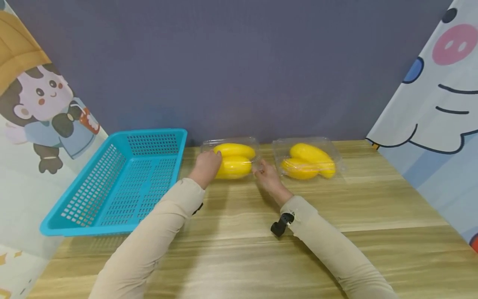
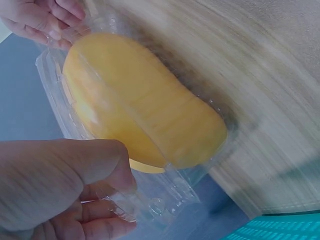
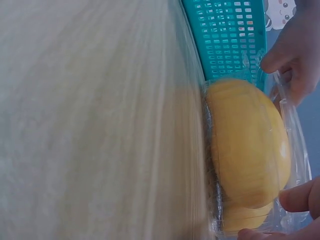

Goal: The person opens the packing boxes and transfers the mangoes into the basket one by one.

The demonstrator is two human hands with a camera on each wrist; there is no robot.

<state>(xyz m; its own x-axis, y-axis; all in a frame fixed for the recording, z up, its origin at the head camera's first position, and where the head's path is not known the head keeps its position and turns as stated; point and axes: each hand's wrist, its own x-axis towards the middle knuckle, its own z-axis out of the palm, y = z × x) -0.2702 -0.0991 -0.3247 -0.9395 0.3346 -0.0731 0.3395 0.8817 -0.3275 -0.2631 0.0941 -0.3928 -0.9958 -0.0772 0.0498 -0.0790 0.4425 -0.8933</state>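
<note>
A clear plastic clamshell box [image 1: 233,140] with two smooth yellow mango-like fruits [image 1: 234,166] stands at the table's back edge. My left hand [image 1: 205,168] pinches its left edge between thumb and fingers, seen close in the left wrist view. At the opposite side, my right hand [image 1: 269,178] has thumb and fingertips on the right edge, gripping it, as the right wrist view [image 3: 300,200] also shows. The lid lies over the fruits; whether it is fully snapped down I cannot tell.
A second clear box [image 1: 337,155] of yellow fruits [image 1: 310,160] stands just right of my right hand. To the left is a turquoise perforated basket [image 1: 112,229]. A dark grey wall [image 1: 239,74] rises behind the wooden table [image 1: 239,257].
</note>
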